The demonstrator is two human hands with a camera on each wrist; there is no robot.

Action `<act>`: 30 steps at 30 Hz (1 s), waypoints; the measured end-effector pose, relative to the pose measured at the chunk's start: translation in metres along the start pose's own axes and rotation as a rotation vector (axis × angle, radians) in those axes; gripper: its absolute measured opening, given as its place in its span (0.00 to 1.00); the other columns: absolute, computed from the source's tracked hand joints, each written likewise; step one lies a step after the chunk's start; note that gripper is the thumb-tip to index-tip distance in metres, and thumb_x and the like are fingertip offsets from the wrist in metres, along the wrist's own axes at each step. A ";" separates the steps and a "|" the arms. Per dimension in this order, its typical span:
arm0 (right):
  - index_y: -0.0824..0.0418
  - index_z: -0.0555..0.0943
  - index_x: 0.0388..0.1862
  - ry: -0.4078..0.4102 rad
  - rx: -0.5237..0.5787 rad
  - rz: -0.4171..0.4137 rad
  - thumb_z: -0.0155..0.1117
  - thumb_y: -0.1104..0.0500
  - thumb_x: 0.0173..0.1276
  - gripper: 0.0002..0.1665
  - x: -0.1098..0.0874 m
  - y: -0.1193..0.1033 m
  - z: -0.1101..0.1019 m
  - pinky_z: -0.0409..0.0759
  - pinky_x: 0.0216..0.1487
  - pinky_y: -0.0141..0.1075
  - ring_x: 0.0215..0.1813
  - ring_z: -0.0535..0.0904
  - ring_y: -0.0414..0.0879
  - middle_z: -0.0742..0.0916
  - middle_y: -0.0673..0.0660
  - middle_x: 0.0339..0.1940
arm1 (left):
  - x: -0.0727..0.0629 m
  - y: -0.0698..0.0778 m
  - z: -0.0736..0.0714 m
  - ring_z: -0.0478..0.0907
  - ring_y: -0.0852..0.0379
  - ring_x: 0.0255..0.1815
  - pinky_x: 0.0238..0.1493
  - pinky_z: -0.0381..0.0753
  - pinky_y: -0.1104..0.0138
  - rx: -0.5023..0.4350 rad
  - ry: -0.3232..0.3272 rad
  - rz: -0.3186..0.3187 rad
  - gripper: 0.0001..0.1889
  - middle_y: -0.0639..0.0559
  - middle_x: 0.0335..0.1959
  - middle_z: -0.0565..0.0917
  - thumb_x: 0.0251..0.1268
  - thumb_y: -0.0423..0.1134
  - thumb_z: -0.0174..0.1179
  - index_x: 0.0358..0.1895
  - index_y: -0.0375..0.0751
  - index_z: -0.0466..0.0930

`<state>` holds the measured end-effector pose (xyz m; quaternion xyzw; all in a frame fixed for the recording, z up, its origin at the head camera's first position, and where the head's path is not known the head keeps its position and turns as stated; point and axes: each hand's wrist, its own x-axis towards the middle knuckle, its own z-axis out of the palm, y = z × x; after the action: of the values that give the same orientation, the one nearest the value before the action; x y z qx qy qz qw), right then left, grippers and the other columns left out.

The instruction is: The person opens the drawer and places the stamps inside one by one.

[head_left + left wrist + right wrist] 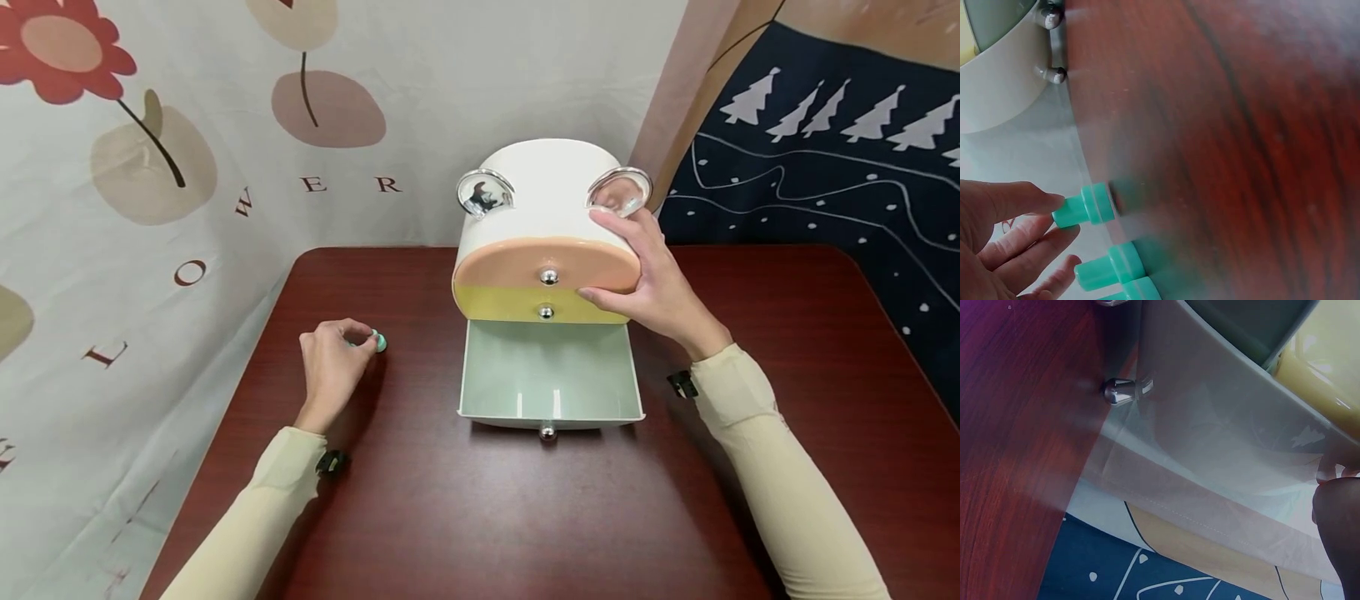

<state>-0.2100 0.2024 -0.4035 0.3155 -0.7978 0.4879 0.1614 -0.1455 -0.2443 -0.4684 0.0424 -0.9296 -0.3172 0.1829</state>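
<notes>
My left hand [333, 357] is at the left of the table, thumb and fingers pinching a small teal plug-shaped piece [1088, 206] with a wide end and a narrower stem. Close below it in the left wrist view is another such teal piece [1113, 266], with part of a third [1135, 290] at the frame edge. My right hand [660, 279] grips the right side of a white rounded drawer cabinet [551, 179], thumb across its front and a finger up by the silver ear. The cabinet's pale green bottom drawer [551, 371] is pulled out, its inside bare.
Above the green drawer, the yellow drawer [510, 305] and orange drawer [502, 268] are closed, each with a silver knob. The cabinet stands on silver feet [1119, 391] on a dark red wooden table [420, 517]. Printed cloths [420, 92] hang behind and beside the table.
</notes>
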 end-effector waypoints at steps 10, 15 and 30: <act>0.54 0.74 0.82 -0.002 0.001 -0.005 0.90 0.67 0.51 0.58 0.000 0.000 0.000 0.69 0.60 0.51 0.68 0.66 0.46 0.76 0.61 0.73 | -0.007 0.017 -0.008 0.74 0.55 0.15 0.47 0.72 0.53 -0.045 0.052 0.065 0.04 0.47 0.15 0.83 0.59 0.30 0.79 0.36 0.35 0.95; 0.54 0.74 0.82 -0.001 -0.007 -0.003 0.90 0.67 0.50 0.59 0.000 -0.001 -0.002 0.69 0.58 0.51 0.67 0.66 0.46 0.76 0.61 0.72 | -0.015 0.035 -0.010 0.66 0.58 0.16 0.27 0.65 0.65 -0.081 0.047 0.089 0.04 0.53 0.17 0.85 0.59 0.33 0.80 0.37 0.40 0.96; 0.54 0.74 0.81 0.001 -0.004 -0.009 0.90 0.67 0.52 0.57 0.000 -0.003 -0.001 0.68 0.60 0.46 0.67 0.66 0.45 0.76 0.61 0.72 | -0.036 0.083 -0.020 0.87 0.57 0.37 0.41 0.77 0.71 -0.286 0.038 0.229 0.08 0.58 0.36 0.93 0.59 0.29 0.80 0.41 0.42 0.95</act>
<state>-0.2087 0.2025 -0.4009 0.3187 -0.7972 0.4856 0.1645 -0.1018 -0.1829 -0.4148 -0.0844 -0.8701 -0.4225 0.2394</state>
